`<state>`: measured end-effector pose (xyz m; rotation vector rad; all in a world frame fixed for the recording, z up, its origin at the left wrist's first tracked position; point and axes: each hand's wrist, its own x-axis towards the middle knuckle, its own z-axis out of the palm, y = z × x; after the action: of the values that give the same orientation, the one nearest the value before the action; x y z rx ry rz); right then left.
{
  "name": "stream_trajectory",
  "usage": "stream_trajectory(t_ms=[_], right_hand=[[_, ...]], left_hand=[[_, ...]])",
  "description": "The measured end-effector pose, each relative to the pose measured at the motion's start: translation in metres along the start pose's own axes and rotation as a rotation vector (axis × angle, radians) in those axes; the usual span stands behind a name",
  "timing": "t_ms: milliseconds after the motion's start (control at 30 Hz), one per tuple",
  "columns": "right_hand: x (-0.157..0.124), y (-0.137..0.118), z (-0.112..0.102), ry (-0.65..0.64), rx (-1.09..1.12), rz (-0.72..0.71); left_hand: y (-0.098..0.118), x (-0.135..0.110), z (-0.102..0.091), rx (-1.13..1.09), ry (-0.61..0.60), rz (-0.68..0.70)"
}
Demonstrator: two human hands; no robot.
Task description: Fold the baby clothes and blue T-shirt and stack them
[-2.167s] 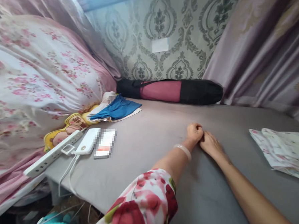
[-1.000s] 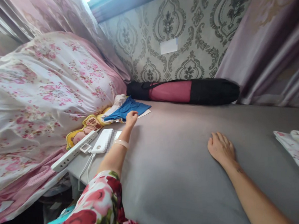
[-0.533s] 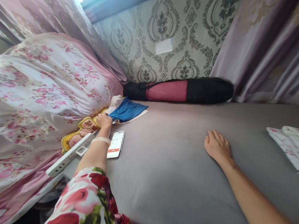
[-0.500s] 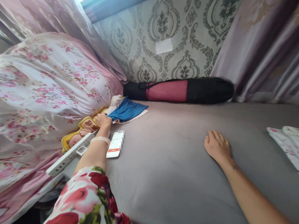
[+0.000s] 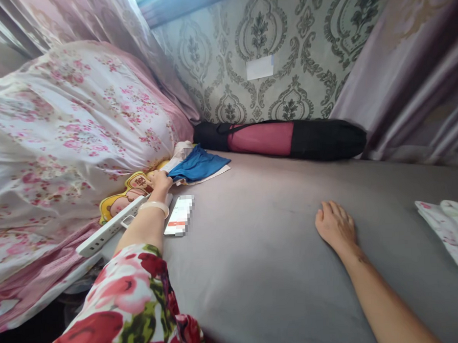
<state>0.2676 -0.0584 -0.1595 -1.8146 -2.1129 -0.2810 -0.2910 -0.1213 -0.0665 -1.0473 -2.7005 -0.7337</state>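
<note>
My left hand [image 5: 161, 181] is stretched out to the far left, its fingers closed on the near corner of a blue cloth [image 5: 200, 164]. Under and behind that cloth lie white cloths [image 5: 182, 150], partly covered. A yellow cartoon cushion [image 5: 119, 200] sits just left of the hand. Palm down on the grey sheet [image 5: 256, 252], my right hand [image 5: 335, 225] rests with nothing in it, its fingers stretched out. Below the left wrist is a phone [image 5: 178, 217] with a lit screen, and beside the forearm runs a white power strip [image 5: 111, 226].
A long black and pink bag [image 5: 263, 139] lies along the patterned wall. Folded white and pink cloth [image 5: 447, 231] is at the right edge. Floral bedding [image 5: 76, 118] is heaped on the left, and a curtain [image 5: 412, 80] hangs at the right.
The view has shifted slightly, so most things sit a little further right. My left hand still grips the blue cloth's corner, and my right hand stays flat on the sheet.
</note>
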Motion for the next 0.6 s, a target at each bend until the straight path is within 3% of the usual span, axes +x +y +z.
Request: stream_trajectory(t_ms=[167, 267, 400, 600], right_hand=[[0.000, 0.000, 0.000, -0.006, -0.004, 0.003], [0.000, 0.001, 0.002, 0.004, -0.004, -0.003], [0.000, 0.001, 0.003, 0.010, -0.005, 0.002], [0.000, 0.000, 0.000, -0.003, 0.004, 0.007]], left_hand=[[0.018, 0.009, 0.002, -0.064, 0.107, 0.041], [0.038, 0.010, 0.006, -0.349, 0.083, 0.113], [0.067, 0.004, 0.016, -0.809, 0.069, 0.105], [0.112, -0.013, 0.036, -1.214, -0.024, 0.118]])
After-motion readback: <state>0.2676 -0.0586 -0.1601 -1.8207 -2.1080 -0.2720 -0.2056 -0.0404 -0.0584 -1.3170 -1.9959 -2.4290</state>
